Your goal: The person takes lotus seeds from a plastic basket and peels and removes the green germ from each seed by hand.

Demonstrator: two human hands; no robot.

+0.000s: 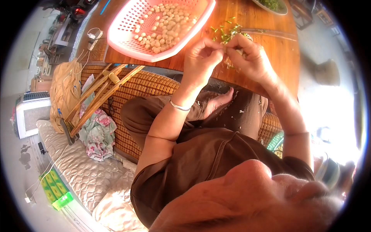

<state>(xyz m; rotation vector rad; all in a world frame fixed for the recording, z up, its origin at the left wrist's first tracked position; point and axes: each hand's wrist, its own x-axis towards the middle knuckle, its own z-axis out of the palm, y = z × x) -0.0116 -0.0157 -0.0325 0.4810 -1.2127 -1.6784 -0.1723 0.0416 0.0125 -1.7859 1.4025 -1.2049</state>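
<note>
Over the table's near edge my left hand [201,60] and my right hand [250,58] meet, thumbs and forefingers pinched together. Whatever sits between the fingertips is too small to make out. Beside my left hand stands a pink perforated plastic basket [154,57] holding many round, cream-coloured pieces [170,26] that look like peeled lotus seeds. Small green slivers [230,30] lie in a loose heap on the wood just beyond my right hand, which partly hides them.
The wooden table [266,19] carries a dish [285,11] of green bits at its far right and a thin stick [270,33]. Wooden crutches [102,91] and a floral cloth [98,133] rest on the woven seat at left. A power strip [92,40] hangs by the table's left edge.
</note>
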